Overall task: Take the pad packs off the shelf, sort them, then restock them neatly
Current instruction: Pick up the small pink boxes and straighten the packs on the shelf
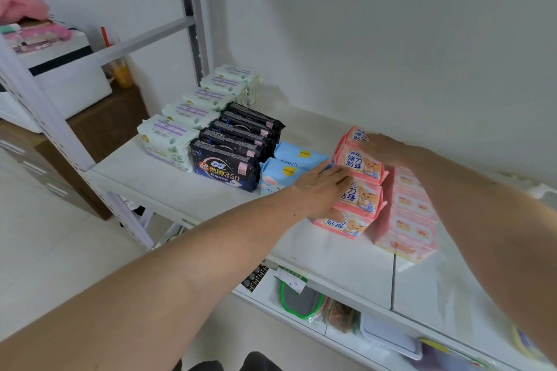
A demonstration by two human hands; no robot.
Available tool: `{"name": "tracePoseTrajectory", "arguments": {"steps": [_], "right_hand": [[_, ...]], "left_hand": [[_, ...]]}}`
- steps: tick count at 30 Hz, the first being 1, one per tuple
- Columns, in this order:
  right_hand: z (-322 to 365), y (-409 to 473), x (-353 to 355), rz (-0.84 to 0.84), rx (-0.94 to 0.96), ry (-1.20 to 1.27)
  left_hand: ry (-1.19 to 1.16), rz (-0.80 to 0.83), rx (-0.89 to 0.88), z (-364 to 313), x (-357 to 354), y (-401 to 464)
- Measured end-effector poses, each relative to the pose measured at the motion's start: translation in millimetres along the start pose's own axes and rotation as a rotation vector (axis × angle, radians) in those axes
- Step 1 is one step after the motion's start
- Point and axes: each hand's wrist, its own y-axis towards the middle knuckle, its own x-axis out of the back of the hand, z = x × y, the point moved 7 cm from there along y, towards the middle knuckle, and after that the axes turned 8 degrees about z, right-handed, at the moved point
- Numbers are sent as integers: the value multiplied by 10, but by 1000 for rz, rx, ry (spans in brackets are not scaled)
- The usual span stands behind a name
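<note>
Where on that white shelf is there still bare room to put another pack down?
Bare patches on the shelf: the front strip before the dark packs, and behind the blue packs, toward the wall. It is crowded around the pink packs, where both hands are.

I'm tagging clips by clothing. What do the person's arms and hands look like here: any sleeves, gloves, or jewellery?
Both forearms are bare right to the frame edge, with no sleeve in view. The left hand and right hand wear no gloves, and no watch, bracelet or ring shows. No markings can be made out on either arm.
</note>
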Motion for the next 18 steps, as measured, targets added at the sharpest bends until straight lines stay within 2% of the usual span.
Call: {"name": "tracePoseTrajectory", "arguments": {"steps": [4,11,18], "right_hand": [[55,-424,69,-59,-20,-40],[-551,-688,96,-96,-143,-53],[-1022,-708,1,-56,-230,-84]], "left_hand": [[-47,-1,7,-4,6,-32],[-108,-29,-41,-209,70,-11],[-95,-85,-103,-636,244,181]]}}
